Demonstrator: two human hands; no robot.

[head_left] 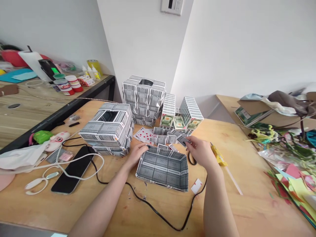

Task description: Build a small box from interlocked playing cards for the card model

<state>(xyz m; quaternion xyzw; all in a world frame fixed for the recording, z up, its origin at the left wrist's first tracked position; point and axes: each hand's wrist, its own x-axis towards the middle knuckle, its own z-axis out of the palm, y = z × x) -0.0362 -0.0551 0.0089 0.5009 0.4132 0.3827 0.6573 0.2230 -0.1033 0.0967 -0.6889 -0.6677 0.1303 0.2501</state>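
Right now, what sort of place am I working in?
Probably a craft or hobby workroom. The hands, left hand and right hand, work at a playing-card tray on a wooden table, with a glue gun and coloured paper scraps close by.
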